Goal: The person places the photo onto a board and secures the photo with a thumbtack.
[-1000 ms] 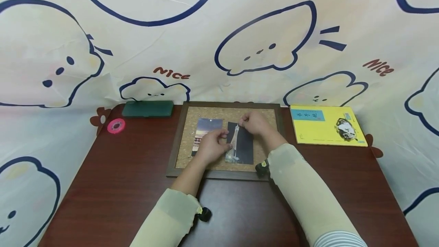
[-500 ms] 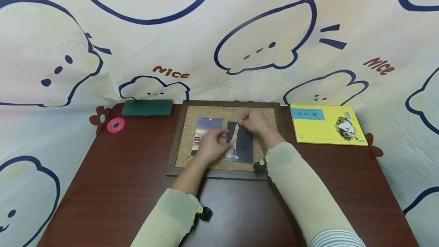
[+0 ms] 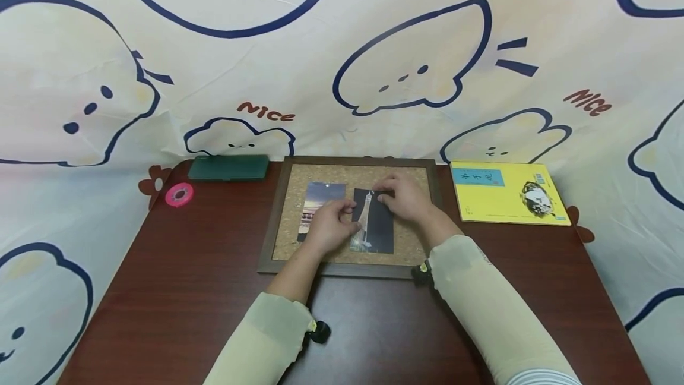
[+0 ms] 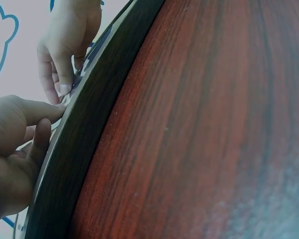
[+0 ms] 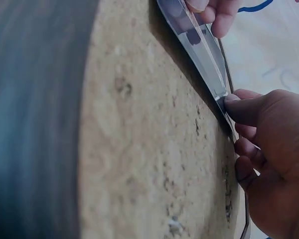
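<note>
A dark photo of a lit tower (image 3: pixel 380 227) lies on a cork board (image 3: pixel 287 218) with a brown frame. My left hand (image 3: pixel 328 230) rests at that photo's left edge, its thumb and index tips touching it a little apart. At the photo's top is my right hand (image 3: pixel 410 199), with a gap between thumb and index finger. In the right wrist view its thumb (image 5: pixel 246 108) touches the photo's upper end, and the photo stands slightly off the cork. A sunset photo (image 3: pixel 325 191) sits to the left, partly covered by my left hand.
A green case (image 3: pixel 228 168) and a pink ring-shaped roll (image 3: pixel 179 195) lie at the back left of the brown table (image 3: pixel 176 290). A yellow book (image 3: pixel 502 204) lies right of the board. A patterned cloth (image 3: pixel 320 135) stands behind.
My right hand's thumb and index finger have parted at the photo's top, and its wrist has shifted right. My left hand and both photos stay in place.
</note>
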Action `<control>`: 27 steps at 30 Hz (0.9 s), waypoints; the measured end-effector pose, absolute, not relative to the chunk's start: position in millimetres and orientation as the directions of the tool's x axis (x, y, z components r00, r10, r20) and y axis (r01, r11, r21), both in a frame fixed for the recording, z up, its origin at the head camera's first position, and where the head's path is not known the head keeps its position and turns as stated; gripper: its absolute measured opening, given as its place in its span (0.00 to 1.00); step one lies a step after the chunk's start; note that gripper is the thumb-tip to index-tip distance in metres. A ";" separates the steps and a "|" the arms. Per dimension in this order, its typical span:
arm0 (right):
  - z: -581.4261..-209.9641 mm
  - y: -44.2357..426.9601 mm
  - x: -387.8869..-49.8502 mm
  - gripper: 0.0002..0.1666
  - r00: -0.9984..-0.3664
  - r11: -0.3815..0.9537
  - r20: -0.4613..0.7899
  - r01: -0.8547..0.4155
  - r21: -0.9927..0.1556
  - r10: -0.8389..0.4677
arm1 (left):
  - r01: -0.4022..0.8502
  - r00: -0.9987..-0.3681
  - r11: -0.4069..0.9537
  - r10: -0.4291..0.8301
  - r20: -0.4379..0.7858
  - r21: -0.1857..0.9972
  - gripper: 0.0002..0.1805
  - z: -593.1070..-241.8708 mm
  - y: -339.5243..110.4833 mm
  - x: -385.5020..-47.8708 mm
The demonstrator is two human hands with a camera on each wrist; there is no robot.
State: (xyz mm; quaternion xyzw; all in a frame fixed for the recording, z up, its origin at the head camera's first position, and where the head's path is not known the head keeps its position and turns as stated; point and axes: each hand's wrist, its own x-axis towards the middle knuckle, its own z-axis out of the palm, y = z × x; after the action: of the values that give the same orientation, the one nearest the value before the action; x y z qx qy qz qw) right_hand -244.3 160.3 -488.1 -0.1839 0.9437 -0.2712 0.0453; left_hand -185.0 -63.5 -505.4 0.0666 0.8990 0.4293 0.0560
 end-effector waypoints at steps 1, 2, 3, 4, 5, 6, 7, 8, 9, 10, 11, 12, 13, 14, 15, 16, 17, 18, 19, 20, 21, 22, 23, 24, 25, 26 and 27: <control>-488.5 160.1 -244.0 0.14 -0.928 0.793 0.011 -0.325 -0.515 -0.373 | 0.072 -0.985 0.624 0.169 -0.044 0.778 0.27 -505.8 -63.4 -185.2; -488.4 159.7 -243.8 0.14 -0.926 0.799 0.005 -0.327 -0.505 -0.376 | 0.072 -0.985 0.626 0.169 -0.045 0.776 0.27 -506.3 -63.3 -185.4; -488.2 159.3 -244.0 0.15 -0.925 0.804 -0.001 -0.330 -0.494 -0.380 | 0.072 -0.984 0.628 0.170 -0.046 0.775 0.27 -506.8 -63.2 -185.6; -488.0 158.9 -244.3 0.15 -0.924 0.809 -0.009 -0.330 -0.487 -0.382 | 0.072 -0.984 0.630 0.170 -0.046 0.773 0.27 -506.7 -63.2 -185.6; -487.6 158.4 -244.7 0.15 -0.923 0.810 -0.015 -0.330 -0.486 -0.385 | 0.072 -0.984 0.631 0.170 -0.047 0.773 0.27 -506.6 -63.2 -185.5; -487.2 157.9 -245.2 0.15 -0.922 0.810 -0.022 -0.329 -0.486 -0.388 | 0.072 -0.984 0.631 0.169 -0.047 0.772 0.27 -506.6 -63.2 -185.6; -486.8 157.5 -245.8 0.16 -0.920 0.810 -0.029 -0.328 -0.486 -0.390 | 0.070 -0.985 0.631 0.168 -0.047 0.773 0.27 -506.4 -63.2 -185.5; -486.0 157.0 -246.3 0.16 -0.920 0.811 -0.038 -0.324 -0.487 -0.391 | 0.069 -0.985 0.630 0.167 -0.048 0.773 0.27 -506.1 -63.3 -185.5; -485.5 156.6 -247.0 0.16 -0.919 0.812 -0.044 -0.323 -0.486 -0.391 | 0.068 -0.985 0.629 0.167 -0.049 0.775 0.27 -505.7 -63.3 -185.5; -485.6 156.4 -247.6 0.16 -0.919 0.812 -0.048 -0.320 -0.488 -0.392 | 0.068 -0.985 0.628 0.167 -0.049 0.775 0.27 -505.4 -63.3 -185.5; -485.1 155.9 -248.1 0.16 -0.919 0.812 -0.052 -0.317 -0.491 -0.391 | 0.068 -0.985 0.627 0.167 -0.049 0.776 0.27 -505.0 -63.4 -185.5; -485.1 155.5 -248.7 0.17 -0.919 0.813 -0.056 -0.316 -0.489 -0.390 | 0.067 -0.985 0.628 0.165 -0.049 0.775 0.27 -504.5 -63.5 -185.5; -484.8 155.1 -249.1 0.17 -0.919 0.813 -0.058 -0.314 -0.490 -0.390 | 0.066 -0.985 0.629 0.164 -0.050 0.775 0.27 -504.2 -63.6 -185.5; -484.7 154.7 -249.4 0.16 -0.919 0.813 -0.060 -0.313 -0.491 -0.390 | 0.065 -0.985 0.630 0.164 -0.051 0.774 0.27 -503.9 -63.8 -185.4; -484.8 154.4 -249.7 0.17 -0.919 0.814 -0.061 -0.313 -0.490 -0.390 | 0.063 -0.985 0.630 0.163 -0.052 0.774 0.27 -503.6 -64.0 -185.3; -485.1 154.2 -249.8 0.17 -0.918 0.813 -0.063 -0.312 -0.491 -0.390 | 0.060 -0.985 0.631 0.162 -0.055 0.774 0.27 -503.6 -64.3 -185.2; -485.1 154.0 -249.8 0.17 -0.918 0.813 -0.064 -0.312 -0.492 -0.392 | 0.057 -0.985 0.630 0.161 -0.059 0.774 0.27 -503.3 -64.7 -184.9; -485.7 154.2 -249.7 0.17 -0.917 0.811 -0.062 -0.314 -0.494 -0.393 | 0.053 -0.985 0.628 0.161 -0.063 0.777 0.27 -502.9 -65.1 -184.6; -486.3 154.5 -249.4 0.17 -0.917 0.808 -0.059 -0.316 -0.497 -0.394 | 0.049 -0.985 0.623 0.161 -0.066 0.781 0.27 -502.7 -65.5 -184.3; -487.1 155.2 -249.2 0.17 -0.917 0.806 -0.054 -0.318 -0.499 -0.396 | 0.045 -0.984 0.614 0.162 -0.070 0.788 0.27 -502.2 -65.9 -184.1; -488.1 156.0 -248.9 0.17 -0.917 0.803 -0.046 -0.321 -0.502 -0.396 | 0.040 -0.984 0.602 0.163 -0.074 0.798 0.27 -501.5 -66.4 -183.8; -489.1 156.9 -248.5 0.17 -0.917 0.799 -0.038 -0.324 -0.507 -0.396 | 0.036 -0.983 0.587 0.166 -0.076 0.808 0.27 -500.9 -66.8 -183.5; -490.1 157.9 -247.9 0.17 -0.918 0.795 -0.029 -0.326 -0.512 -0.395 | 0.035 -0.983 0.573 0.169 -0.076 0.819 0.27 -500.0 -67.3 -183.2; -490.7 158.9 -247.2 0.17 -0.920 0.790 -0.020 -0.325 -0.519 -0.392 | 0.035 -0.982 0.558 0.174 -0.075 0.829 0.27 -499.4 -67.9 -183.0; -491.4 159.7 -246.5 0.18 -0.921 0.787 -0.013 -0.326 -0.524 -0.390 | 0.039 -0.981 0.543 0.181 -0.072 0.839 0.27 -499.3 -68.5 -183.0; -492.1 160.5 -245.8 0.18 -0.921 0.782 -0.004 -0.328 -0.529 -0.389 | 0.042 -0.980 0.529 0.186 -0.068 0.848 0.26 -498.9 -69.4 -182.5; -492.5 161.0 -245.1 0.19 -0.921 0.777 0.002 -0.330 -0.536 -0.389 | 0.045 -0.980 0.518 0.189 -0.063 0.855 0.26 -498.8 -70.2 -182.0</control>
State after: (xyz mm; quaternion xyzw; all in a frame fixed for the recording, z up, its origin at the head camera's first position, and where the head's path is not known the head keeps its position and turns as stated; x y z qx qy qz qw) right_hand -245.1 161.0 -492.5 -0.1910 0.9411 -0.2738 0.0544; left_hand -182.0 -70.2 -498.8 0.0673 0.8679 0.4865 0.0740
